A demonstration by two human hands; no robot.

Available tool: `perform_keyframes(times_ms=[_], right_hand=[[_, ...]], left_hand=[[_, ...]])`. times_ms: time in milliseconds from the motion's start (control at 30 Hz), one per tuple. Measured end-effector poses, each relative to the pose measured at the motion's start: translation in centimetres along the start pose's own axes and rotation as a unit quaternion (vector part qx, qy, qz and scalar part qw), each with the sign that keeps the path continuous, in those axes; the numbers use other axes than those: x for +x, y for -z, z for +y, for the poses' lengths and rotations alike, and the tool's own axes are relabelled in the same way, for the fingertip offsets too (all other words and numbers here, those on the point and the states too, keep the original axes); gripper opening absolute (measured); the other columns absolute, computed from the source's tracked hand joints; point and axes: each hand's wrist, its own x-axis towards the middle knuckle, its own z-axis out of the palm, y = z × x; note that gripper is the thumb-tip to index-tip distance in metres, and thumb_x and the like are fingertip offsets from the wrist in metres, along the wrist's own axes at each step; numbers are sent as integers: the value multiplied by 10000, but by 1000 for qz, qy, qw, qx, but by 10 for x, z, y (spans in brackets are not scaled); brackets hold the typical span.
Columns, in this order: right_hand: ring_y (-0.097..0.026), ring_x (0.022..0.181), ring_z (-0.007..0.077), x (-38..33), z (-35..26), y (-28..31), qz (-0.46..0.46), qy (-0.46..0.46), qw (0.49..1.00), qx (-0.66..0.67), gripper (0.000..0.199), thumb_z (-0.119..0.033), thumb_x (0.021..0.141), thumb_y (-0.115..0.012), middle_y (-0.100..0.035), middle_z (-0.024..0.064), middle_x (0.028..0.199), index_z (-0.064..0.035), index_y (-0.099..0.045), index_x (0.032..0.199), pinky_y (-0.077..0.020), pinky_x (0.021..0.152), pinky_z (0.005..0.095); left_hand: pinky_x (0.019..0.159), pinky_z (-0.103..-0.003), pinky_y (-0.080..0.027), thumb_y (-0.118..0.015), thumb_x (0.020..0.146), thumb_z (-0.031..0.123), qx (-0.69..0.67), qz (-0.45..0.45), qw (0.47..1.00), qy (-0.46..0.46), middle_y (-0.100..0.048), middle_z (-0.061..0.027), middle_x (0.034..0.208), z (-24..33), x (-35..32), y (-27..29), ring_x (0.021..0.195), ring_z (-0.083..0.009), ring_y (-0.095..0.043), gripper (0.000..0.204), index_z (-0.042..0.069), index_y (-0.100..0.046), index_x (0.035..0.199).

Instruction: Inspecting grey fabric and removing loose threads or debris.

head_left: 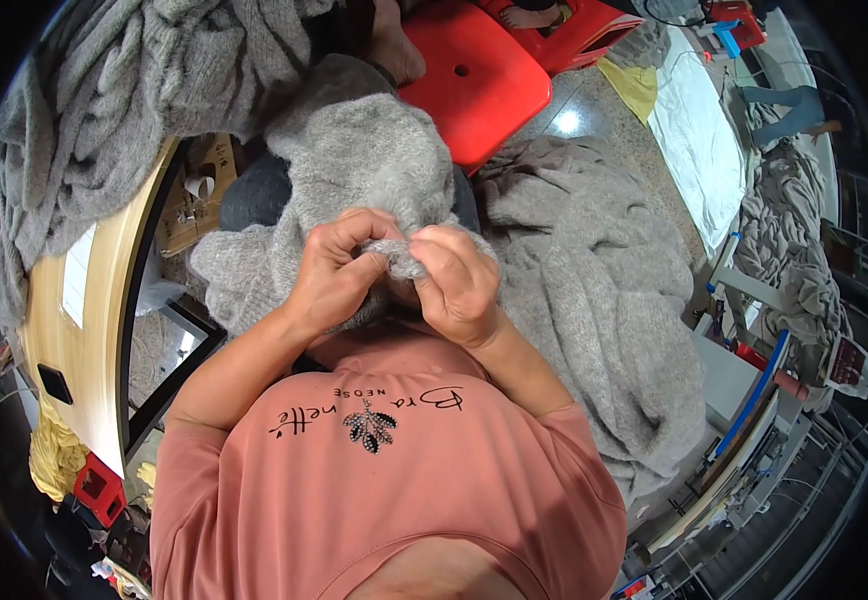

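Left hand [332,275]: fingers curled tight, pinching a small fold of the grey knitted garment [374,165] against the thumb.
Right hand [462,280]: fingers bent and closed on the same fold, touching the left hand — the two meet in front of the person's chest.
Garment: soft grey knit, bunched on the person's lap and rising away from the body; the hands hide the pinched part.
Shirt [394,490]: salmon-pink, fills the lower middle of the view.
Second grey knit [594,300]: a large heap spread to the person's right, just beside the lap.
Third grey knit [104,110]: piled over the far end of the table.
Table [89,350]: pale wood with a dark edge, along the person's left.
Red stool [469,75]: plastic, beyond the lap, partly covered by the garment.
White cloth [699,150]: lying farther right — beyond it, more grey fabric.
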Motion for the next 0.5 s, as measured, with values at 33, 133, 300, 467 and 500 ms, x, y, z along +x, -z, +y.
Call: perform_keyframes(times_ms=[33, 133, 300, 467, 500], right_hand=[[-587, 708, 253, 0, 0, 1, 5, 29, 999, -12, 243, 98, 645, -538, -594, 131, 848, -1, -570, 865, -481, 634, 302], [-587, 746, 244, 1, 3, 9, 37, 28, 999, 28, 260, 69, 627, -559, -594, 137, 852, -1, -569, 877, -474, 650, 295], [-532, 651, 148, 9, -3, 27, -148, -100, 957, 227, 317, -32, 612, -651, -573, 128, 892, -5, -574, 919, -422, 552, 247], [-502, 540, 134, 5, 11, 6, -91, -98, 985, 112, 191, 24, 690, -609, -554, 92, 789, 4, -555, 872, -390, 462, 244], [-511, 542, 152, 4, 13, 0, -105, -72, 986, 104, 140, 43, 711, -585, -543, 91, 742, 6, -545, 839, -397, 464, 261]], left_hand=[[485, -190, -394, -516, 767, -30, -104, -6, 985, 138, -580, -24, 773, 8, -1, 0, 563, -55, -502, 92, -22, -593, 817], [489, -184, -387, -531, 774, -17, -235, -3, 925, 297, -580, -1, 712, 14, 3, 5, 575, -42, -499, 72, -10, -594, 808], [505, -188, -401, -592, 754, -1, -255, 12, 909, 329, -592, 3, 682, 11, 4, 7, 592, -38, -508, 17, -10, -603, 764], [527, -184, -406, -628, 728, 14, -172, -22, 935, 309, -590, 5, 667, 25, 4, 0, 611, -38, -509, 39, -15, -601, 730], [531, -182, -404, -630, 723, 15, -167, -20, 936, 308, -586, 8, 662, 25, 1, 3, 619, -36, -505, 43, -16, -599, 724]])
